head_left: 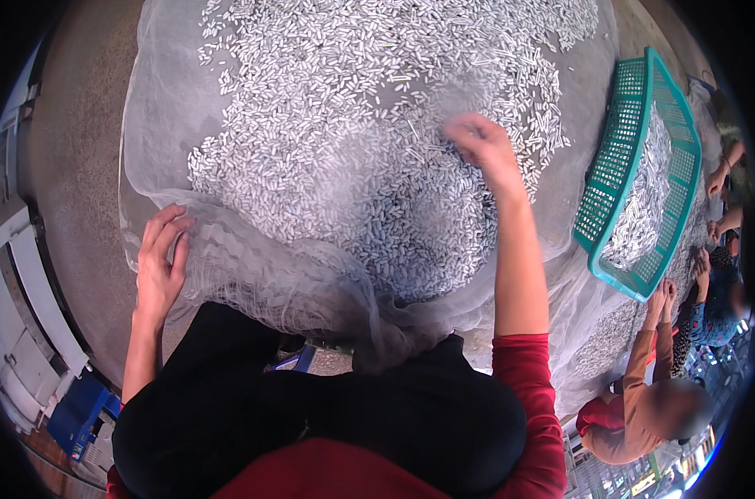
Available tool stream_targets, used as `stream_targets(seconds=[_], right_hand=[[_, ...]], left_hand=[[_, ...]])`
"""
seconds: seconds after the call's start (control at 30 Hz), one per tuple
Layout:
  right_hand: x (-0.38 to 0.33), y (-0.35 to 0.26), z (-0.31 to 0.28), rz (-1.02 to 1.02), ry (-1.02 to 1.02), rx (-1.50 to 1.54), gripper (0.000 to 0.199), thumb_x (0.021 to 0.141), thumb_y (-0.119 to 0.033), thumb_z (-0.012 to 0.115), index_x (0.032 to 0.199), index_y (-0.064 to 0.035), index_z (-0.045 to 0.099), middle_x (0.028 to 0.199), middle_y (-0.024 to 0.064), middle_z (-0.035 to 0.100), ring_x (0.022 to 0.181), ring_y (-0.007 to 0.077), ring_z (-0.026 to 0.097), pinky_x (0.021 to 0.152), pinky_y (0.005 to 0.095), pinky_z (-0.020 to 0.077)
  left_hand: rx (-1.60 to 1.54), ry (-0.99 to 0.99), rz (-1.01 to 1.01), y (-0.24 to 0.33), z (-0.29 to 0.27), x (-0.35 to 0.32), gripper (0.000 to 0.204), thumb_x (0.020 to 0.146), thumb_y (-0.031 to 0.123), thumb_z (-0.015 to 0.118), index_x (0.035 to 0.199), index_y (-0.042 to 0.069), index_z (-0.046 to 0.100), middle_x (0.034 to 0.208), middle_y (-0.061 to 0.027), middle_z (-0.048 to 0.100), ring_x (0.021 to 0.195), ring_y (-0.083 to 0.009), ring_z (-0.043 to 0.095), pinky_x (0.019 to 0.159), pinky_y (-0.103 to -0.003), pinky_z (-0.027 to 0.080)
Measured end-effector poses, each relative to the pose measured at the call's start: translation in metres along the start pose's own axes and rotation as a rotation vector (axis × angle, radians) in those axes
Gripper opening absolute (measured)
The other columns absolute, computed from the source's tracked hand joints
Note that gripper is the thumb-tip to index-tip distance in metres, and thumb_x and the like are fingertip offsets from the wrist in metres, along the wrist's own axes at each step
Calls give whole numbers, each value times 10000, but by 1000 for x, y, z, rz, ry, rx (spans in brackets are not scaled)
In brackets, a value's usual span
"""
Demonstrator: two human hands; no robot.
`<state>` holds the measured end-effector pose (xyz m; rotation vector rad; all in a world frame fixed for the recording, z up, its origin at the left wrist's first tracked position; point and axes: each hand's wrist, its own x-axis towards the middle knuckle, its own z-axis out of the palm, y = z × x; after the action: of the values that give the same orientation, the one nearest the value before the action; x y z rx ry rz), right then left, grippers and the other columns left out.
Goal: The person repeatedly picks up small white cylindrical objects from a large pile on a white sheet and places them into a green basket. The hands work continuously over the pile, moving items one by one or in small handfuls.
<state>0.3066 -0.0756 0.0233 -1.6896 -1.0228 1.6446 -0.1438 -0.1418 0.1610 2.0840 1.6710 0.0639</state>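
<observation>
A wide spread of small, elongated silvery-white pieces (302,166) lies on a sheet of fine whitish netting (173,91). Nearer to me, part of the pieces forms a denser, greyer heap (419,241). My right hand (487,154) hangs over the far right side of this heap, its fingers bent and smeared by motion. Whether anything is between them, I cannot make out. At the left, my left hand (159,258) touches the gathered edge of the netting, fingers stretched and thumb apart, holding nothing.
A green plastic basket (648,170) with more silvery pieces stands tilted at the right. Beyond it, several people's hands and arms (662,303) are along the same work surface. Bunched netting (302,274) drapes over the near edge by my lap. White panels (40,308) stand at the far left.
</observation>
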Motion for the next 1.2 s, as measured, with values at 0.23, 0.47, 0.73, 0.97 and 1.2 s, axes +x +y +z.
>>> stream_targets(seconds=[0.23, 0.47, 0.73, 0.97, 1.2], right_hand=[[19, -6, 43, -95, 232, -519, 249, 797, -225, 699, 941, -21, 701, 840, 46, 695, 755, 163, 622, 722, 295, 488], [16, 6, 35, -190, 254, -427, 196, 780, -252, 710, 841, -66, 704, 776, 54, 672, 672, 130, 587, 649, 309, 483], [16, -7, 22, -8, -29, 142, 185, 774, -219, 685, 883, -70, 675, 798, 90, 673, 775, 159, 618, 733, 339, 480], [14, -4, 52, -141, 180, -725, 149, 784, -196, 658, 842, -59, 657, 786, 90, 666, 778, 165, 625, 749, 337, 483], [18, -18, 23, -38, -214, 412, 194, 784, -142, 683, 944, -61, 608, 711, 32, 587, 680, 128, 549, 571, 269, 398]], left_hand=[[2, -7, -1, -1, 0, 0, 187, 837, -33, 563, 1004, 7, 636, 1170, -131, 590, 1135, -315, 540, 958, -388, 433], [-2, -17, -33, -7, -1, -4, 193, 835, -35, 565, 1008, 8, 637, 1172, -127, 588, 1138, -310, 539, 961, -388, 434], [7, -16, -37, -9, -3, -2, 195, 837, -35, 564, 1010, 10, 642, 1177, -127, 586, 1132, -309, 544, 956, -390, 439], [8, -15, -37, -9, -3, -2, 198, 837, -29, 564, 1013, 13, 644, 1173, -131, 592, 1132, -311, 546, 957, -395, 437], [19, -6, -85, -15, -11, -15, 212, 836, -30, 561, 1026, 20, 642, 1178, -128, 591, 1147, -321, 541, 970, -400, 431]])
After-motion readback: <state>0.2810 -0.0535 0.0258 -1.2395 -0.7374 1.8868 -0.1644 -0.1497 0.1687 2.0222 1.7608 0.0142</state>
